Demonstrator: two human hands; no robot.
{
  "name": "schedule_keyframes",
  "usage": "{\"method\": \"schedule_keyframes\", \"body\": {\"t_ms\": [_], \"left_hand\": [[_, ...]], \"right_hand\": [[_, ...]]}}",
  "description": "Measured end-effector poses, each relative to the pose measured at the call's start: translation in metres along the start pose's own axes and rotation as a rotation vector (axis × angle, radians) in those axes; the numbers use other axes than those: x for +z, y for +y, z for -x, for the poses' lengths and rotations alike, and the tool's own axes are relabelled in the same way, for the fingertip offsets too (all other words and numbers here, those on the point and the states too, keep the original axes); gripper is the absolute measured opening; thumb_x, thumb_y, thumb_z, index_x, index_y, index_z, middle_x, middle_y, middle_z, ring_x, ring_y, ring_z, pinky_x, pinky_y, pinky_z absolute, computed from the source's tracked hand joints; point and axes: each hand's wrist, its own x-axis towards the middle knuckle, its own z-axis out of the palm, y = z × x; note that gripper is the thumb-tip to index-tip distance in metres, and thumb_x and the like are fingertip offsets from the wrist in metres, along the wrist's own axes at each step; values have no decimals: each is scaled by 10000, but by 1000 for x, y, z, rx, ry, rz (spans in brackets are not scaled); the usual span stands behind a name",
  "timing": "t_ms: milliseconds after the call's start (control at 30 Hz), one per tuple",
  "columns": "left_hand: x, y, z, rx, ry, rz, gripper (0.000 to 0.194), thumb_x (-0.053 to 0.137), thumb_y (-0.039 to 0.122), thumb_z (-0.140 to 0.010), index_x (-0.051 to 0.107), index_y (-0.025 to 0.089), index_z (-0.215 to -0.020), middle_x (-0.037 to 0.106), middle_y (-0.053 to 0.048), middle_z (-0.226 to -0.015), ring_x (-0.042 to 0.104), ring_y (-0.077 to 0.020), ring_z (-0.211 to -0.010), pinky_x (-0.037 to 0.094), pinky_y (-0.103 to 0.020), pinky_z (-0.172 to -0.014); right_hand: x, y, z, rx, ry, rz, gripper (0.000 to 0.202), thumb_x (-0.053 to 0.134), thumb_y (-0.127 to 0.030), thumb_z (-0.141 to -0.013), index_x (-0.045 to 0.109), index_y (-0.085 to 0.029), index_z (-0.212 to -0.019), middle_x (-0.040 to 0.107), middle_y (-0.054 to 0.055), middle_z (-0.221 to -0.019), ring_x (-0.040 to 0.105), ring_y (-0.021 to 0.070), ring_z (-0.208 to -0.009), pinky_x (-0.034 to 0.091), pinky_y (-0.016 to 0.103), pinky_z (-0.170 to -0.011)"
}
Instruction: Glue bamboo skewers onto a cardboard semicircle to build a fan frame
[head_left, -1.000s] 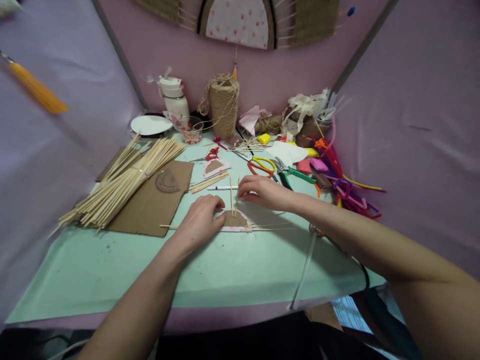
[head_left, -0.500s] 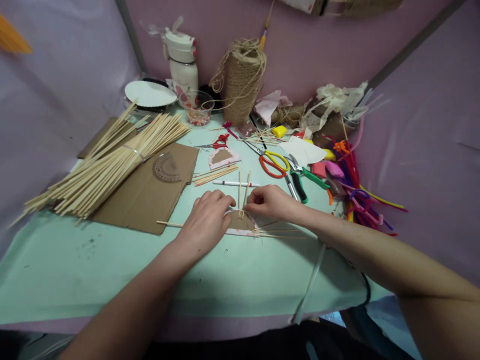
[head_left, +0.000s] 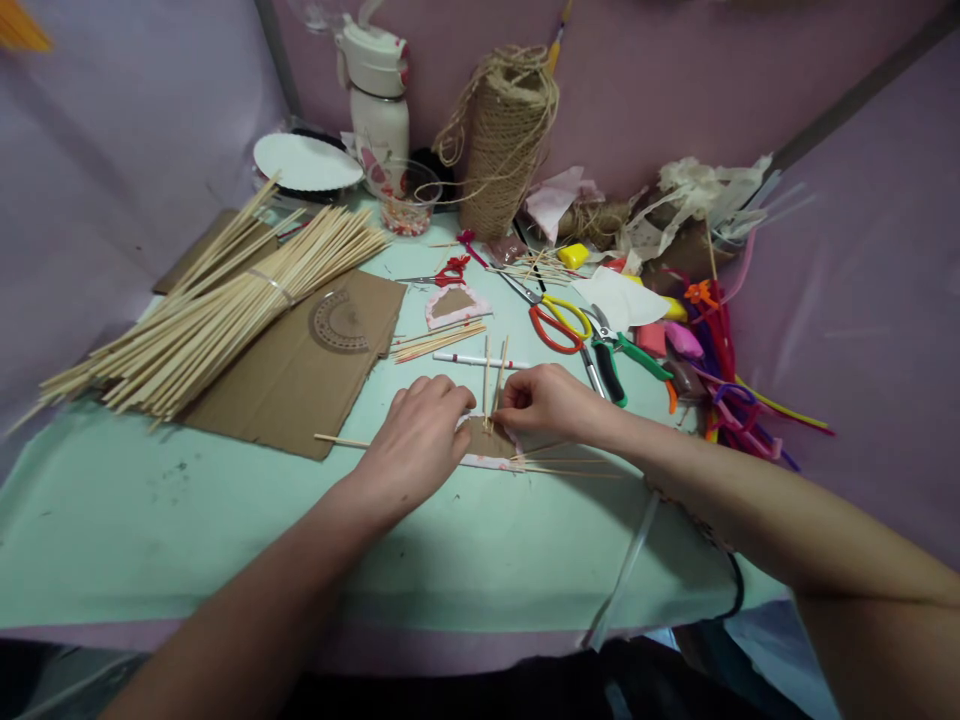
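Note:
A small half-round cardboard piece point(head_left: 491, 442) with a pink-and-white patterned border lies on the table in front of me. My left hand point(head_left: 420, 428) grips its left end, fingers curled and thumb on the edge. Two thin wooden sticks point(head_left: 487, 370) rise side by side from the middle of the cardboard. My right hand point(head_left: 546, 403) is closed in a pinch at the right-hand stick point(head_left: 500, 372), low down near the cardboard; the exact contact is partly hidden by the fingers. Several more thin sticks point(head_left: 566, 461) poke out from the piece's right corner, and one point(head_left: 341, 440) shows left of my left hand.
Left, a big bundle of sticks point(head_left: 255, 300) rests on a cardboard sheet point(head_left: 300, 400) with a protractor point(head_left: 337, 322). Beyond my hands are a white pen point(head_left: 469, 359), a second bordered piece point(head_left: 454, 302), scissors point(head_left: 559, 322) and green-handled pruners point(head_left: 619, 350). A twine roll point(head_left: 506, 150) and bottle point(head_left: 379, 110) stand behind.
The whole view has shifted slightly. Both hands keep nearly the same place at the cardboard piece, with my right fingers still pinched at the right-hand stick.

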Motion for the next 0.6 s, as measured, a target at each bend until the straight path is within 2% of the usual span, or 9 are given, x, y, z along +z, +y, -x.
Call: {"method": "schedule_keyframes", "body": {"t_ms": [233,600], "left_hand": [[1,-2,2,26,-40,11,233,531,203,-817,600,168,-1037,579,-82,-1019,507,-266,-1010,409,-404,-872],[-2,1,1,17,-91,-4,219,515,199,-820,594,172,-1022,560,-87,-1016,500,-273,-1022,396,-414,-892]], "right_hand": [[0,-3,1,11,-19,4,128,641,-230,-697,619,-179,-582,602,-36,-536,504,87,-523,342,225,-534],[1,-1,1,-1,-38,-2,156,646,-251,-728,615,-181,-592,595,-34,-542,492,91,-523,333,227,-525]]}}
